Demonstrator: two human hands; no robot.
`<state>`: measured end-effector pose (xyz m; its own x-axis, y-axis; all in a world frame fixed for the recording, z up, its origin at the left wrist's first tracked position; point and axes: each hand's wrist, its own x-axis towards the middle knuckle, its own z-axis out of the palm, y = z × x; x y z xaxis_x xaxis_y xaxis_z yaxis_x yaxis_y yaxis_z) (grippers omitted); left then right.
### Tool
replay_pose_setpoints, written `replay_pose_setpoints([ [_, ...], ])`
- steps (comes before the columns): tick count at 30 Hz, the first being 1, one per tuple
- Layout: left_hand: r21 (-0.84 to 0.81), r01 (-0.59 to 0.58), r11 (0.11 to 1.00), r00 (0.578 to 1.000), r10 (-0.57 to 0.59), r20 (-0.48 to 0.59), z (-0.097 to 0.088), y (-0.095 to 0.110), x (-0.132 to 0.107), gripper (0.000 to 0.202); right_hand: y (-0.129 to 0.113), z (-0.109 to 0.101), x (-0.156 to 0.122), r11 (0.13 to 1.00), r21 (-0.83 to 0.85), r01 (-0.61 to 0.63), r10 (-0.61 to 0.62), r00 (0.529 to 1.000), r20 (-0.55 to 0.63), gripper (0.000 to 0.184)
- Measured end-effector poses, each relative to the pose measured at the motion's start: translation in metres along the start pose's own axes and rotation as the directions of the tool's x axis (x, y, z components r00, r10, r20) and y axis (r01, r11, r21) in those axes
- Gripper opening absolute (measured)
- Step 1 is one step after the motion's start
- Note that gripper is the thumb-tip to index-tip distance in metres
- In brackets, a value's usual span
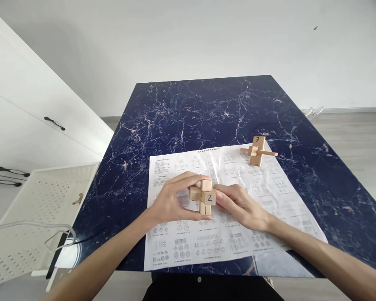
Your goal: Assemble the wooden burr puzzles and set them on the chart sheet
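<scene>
Between my hands, above the printed sheet (200, 246), is a wooden block puzzle (206, 209) of crossed pieces marked 1 and 2. My left hand (172, 200) grips the upright part, thumb at the bottom and index finger at the top. From the other side, my right hand (241, 207) pinches the piece marked 2 (209, 198) with thumb and fingers; part of those fingers is hidden behind the puzzle. Farther off, at the sheet's upper right, lies another wooden piece assembly (257, 161) marked 3, with a thin stick through it.
The dark blue marbled table (188, 113) reaches toward the white wall. At the left are a white cabinet (28, 104) with black handles and a perforated white panel (28, 234). A grey cable (34, 224) and a round white lamp-like object (70, 253) sit by the table's left edge.
</scene>
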<state>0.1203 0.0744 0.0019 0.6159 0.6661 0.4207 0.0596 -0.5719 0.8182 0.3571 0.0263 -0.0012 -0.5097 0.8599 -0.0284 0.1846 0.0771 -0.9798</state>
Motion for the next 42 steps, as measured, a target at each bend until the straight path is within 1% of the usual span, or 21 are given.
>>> replay_pose_setpoints([
  [3, -0.002, -0.015, 1.0, 1.0, 0.015, 0.017, 0.0, 0.0, -0.001, 0.08, -0.002, 0.002, 0.001, 0.953, 0.279, -0.119, 0.082, 0.987, 0.141, 0.058],
  [4, 0.003, -0.009, 1.0, 1.0, 0.009, 0.024, 0.0, -0.001, -0.001, 0.079, -0.001, 0.002, 0.001, 0.932, 0.336, -0.14, 0.089, 0.982, 0.164, 0.058],
  [6, 0.015, 0.019, 1.0, 0.999, -0.02, 0.032, 0.0, -0.002, -0.002, 0.08, 0.0, 0.003, 0.003, 0.906, 0.398, -0.144, 0.084, 0.983, 0.164, 0.058],
  [8, -0.001, 0.078, 0.997, 0.997, -0.078, 0.022, -0.001, -0.004, -0.002, 0.078, 0.002, 0.003, 0.004, 0.868, 0.474, -0.146, 0.091, 0.986, 0.138, 0.058],
  [9, -0.021, 0.115, 0.993, 0.993, -0.115, 0.004, -0.001, -0.005, -0.002, 0.075, 0.003, 0.003, 0.005, 0.831, 0.534, -0.156, 0.108, 0.987, 0.121, 0.057],
  [10, -0.044, 0.154, 0.987, 0.988, -0.155, -0.018, -0.001, -0.005, -0.002, 0.071, 0.003, 0.002, 0.006, 0.778, 0.605, -0.17, 0.138, 0.985, 0.099, 0.055],
  [12, -0.076, 0.23, 0.97, 0.969, -0.236, -0.072, -0.002, -0.005, -0.001, 0.06, 0.005, -0.001, 0.008, 0.636, 0.751, -0.179, 0.217, 0.975, 0.049, 0.047],
  [14, -0.075, 0.299, 0.951, 0.945, -0.306, -0.118, -0.003, -0.005, -0.001, 0.049, 0.007, -0.007, 0.011, 0.501, 0.854, -0.142, 0.279, 0.96, -0.004, 0.037],
  [16, -0.063, 0.348, 0.935, 0.925, -0.353, -0.143, -0.003, -0.004, -0.001, 0.041, 0.01, -0.012, 0.014, 0.399, 0.913, -0.08, 0.309, 0.95, -0.052, 0.027],
  [19, -0.045, 0.374, 0.926, 0.916, -0.376, -0.141, -0.003, -0.004, -0.001, 0.033, 0.013, -0.018, 0.017, 0.296, 0.955, 0.024, 0.328, 0.936, -0.125, 0.018],
  [21, -0.031, 0.379, 0.925, 0.916, -0.379, -0.133, -0.002, -0.004, 0.0, 0.029, 0.014, -0.019, 0.017, 0.277, 0.959, 0.058, 0.338, 0.929, -0.154, 0.018],
  [22, -0.021, 0.379, 0.925, 0.917, -0.378, -0.129, -0.002, -0.004, 0.0, 0.028, 0.014, -0.019, 0.017, 0.293, 0.955, 0.053, 0.34, 0.927, -0.156, 0.018],
  [24, 0.0, 0.378, 0.926, 0.919, -0.375, -0.122, -0.003, -0.004, 0.001, 0.025, 0.012, -0.018, 0.015, 0.374, 0.928, 0.008, 0.332, 0.932, -0.142, 0.019],
  [28, 0.046, 0.395, 0.917, 0.918, -0.392, -0.066, -0.004, -0.005, 0.001, 0.022, 0.007, -0.013, 0.011, 0.618, 0.781, -0.091, 0.258, 0.962, -0.093, 0.03],
  [30, 0.093, 0.36, 0.928, 0.933, -0.36, -0.021, -0.003, -0.007, -0.001, 0.021, 0.006, -0.009, 0.009, 0.738, 0.667, -0.106, 0.195, 0.979, -0.061, 0.031],
  [32, 0.212, 0.235, 0.949, 0.968, -0.247, 0.034, -0.001, -0.01, -0.004, 0.019, 0.005, -0.005, 0.007, 0.856, 0.505, -0.109, 0.138, 0.99, -0.022, 0.027],
  [34, 0.39, 0.02, 0.921, 0.99, -0.073, 0.123, 0.001, -0.014, -0.008, 0.017, 0.005, -0.001, 0.006, 0.947, 0.302, -0.107, 0.11, 0.994, 0.005, 0.025],
  [36, 0.527, -0.185, 0.83, 0.972, 0.077, 0.22, 0.004, -0.017, -0.011, 0.022, 0.006, 0.003, 0.006, 0.99, 0.112, -0.085, 0.084, 0.996, 0.011, 0.024],
  [37, 0.564, -0.246, 0.788, 0.96, 0.119, 0.253, 0.004, -0.018, -0.012, 0.025, 0.007, 0.005, 0.006, 0.997, 0.037, -0.066, 0.066, 0.998, 0.011, 0.024],
  [39, 0.592, -0.288, 0.752, 0.949, 0.144, 0.279, 0.004, -0.019, -0.013, 0.028, 0.008, 0.008, 0.006, 0.997, -0.064, -0.031, 0.032, 0.999, 0.018, 0.021],
  [42, 0.598, -0.275, 0.753, 0.952, 0.127, 0.277, 0.002, -0.019, -0.013, 0.024, 0.009, 0.009, 0.007, 0.994, -0.11, -0.017, 0.02, 0.999, 0.027, 0.02],
])
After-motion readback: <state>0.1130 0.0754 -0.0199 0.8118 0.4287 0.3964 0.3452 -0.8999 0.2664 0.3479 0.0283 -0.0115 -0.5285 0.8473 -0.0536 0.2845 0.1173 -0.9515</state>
